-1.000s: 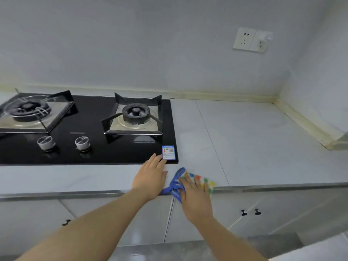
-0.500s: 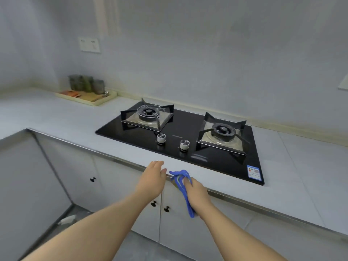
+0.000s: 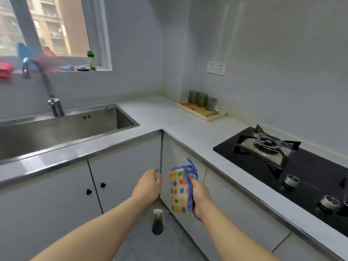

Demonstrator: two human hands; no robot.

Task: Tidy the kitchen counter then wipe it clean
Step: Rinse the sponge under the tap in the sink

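Below the inner corner of the L-shaped bench [image 3: 169, 117], in front of the cupboard doors, we hold both hands in the air. Our right hand [image 3: 200, 198] grips a bunched polka-dot cloth [image 3: 178, 185] with blue cord, fingers curled round it. The cloth is off the bench, just outside its steel front edge. Our left hand [image 3: 148, 185] hangs beside it with relaxed fingers, holding nothing.

Bare bench surface runs from the sink [image 3: 124, 119] round the corner to the tray [image 3: 204, 115] against the wall, and on to the hob [image 3: 235, 149]. The sink is cut off at the left and the hob at the right. Things on the windowsill [image 3: 101, 69] are too blurred to name. A bottle [image 3: 157, 222] is on the floor beneath our hands; we cannot tell whether it stands or lies.
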